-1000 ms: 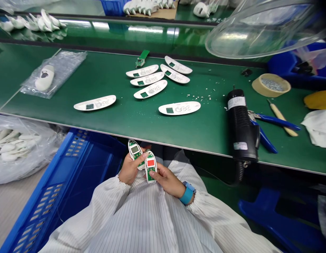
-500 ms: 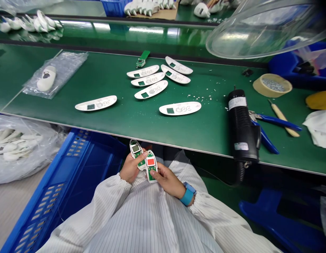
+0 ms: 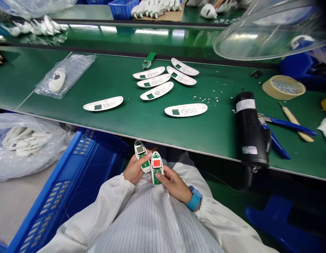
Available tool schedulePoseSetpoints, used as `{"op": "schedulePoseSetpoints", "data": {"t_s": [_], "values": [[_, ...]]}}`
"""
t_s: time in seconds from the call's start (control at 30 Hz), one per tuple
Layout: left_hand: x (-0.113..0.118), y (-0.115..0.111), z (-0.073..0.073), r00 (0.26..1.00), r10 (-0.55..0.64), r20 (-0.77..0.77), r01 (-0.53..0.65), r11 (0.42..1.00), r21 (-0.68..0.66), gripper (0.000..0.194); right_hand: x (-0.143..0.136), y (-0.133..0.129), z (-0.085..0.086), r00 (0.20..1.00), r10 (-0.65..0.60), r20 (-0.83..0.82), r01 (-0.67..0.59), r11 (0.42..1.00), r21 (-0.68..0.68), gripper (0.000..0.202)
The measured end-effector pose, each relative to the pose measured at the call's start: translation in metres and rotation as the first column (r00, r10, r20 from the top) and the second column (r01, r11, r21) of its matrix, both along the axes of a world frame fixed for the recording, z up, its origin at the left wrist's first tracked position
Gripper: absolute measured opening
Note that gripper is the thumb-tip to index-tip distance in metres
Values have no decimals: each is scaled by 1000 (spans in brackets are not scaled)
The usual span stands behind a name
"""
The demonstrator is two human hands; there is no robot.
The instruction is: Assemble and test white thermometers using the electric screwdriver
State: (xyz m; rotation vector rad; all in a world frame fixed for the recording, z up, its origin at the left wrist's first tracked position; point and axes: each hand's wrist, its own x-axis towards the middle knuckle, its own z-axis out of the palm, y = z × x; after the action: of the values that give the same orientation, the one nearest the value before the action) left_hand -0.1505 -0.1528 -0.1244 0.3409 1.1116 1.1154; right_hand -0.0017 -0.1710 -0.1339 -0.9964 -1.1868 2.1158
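Note:
Below the bench edge, my left hand [image 3: 134, 167] is closed on a white half-shell with a green circuit board and a grey display [image 3: 140, 149]. My right hand [image 3: 173, 181] grips a second such half-shell, whose display is lit red [image 3: 157, 163]; its thumb presses on the lower part of the board. The two units are side by side, very near each other. On the bench ahead lie several white oval covers with a square window, among them a front right cover [image 3: 186, 110] and a front left cover [image 3: 103, 104].
A black electric screwdriver [image 3: 248, 130], blue-handled pliers [image 3: 277, 135], a wooden-handled tool [image 3: 297, 123] and a round dish of screws [image 3: 284, 87] lie right. A white device [image 3: 57, 80] rests on a plastic bag, left. A blue crate [image 3: 54, 196] stands beside me. White scraps dot the bench.
The view has shifted slightly left, so everything appears further right. Dark marks now show on the red display. Both hands keep their hold on the units.

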Motion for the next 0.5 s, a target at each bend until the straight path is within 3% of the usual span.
{"op": "schedulePoseSetpoints", "data": {"t_s": [0.5], "values": [[0,0,2,997,-10,75,10,1000,9,16,2,-2,-3,1000,5,7,-5,999,33,39]]}}
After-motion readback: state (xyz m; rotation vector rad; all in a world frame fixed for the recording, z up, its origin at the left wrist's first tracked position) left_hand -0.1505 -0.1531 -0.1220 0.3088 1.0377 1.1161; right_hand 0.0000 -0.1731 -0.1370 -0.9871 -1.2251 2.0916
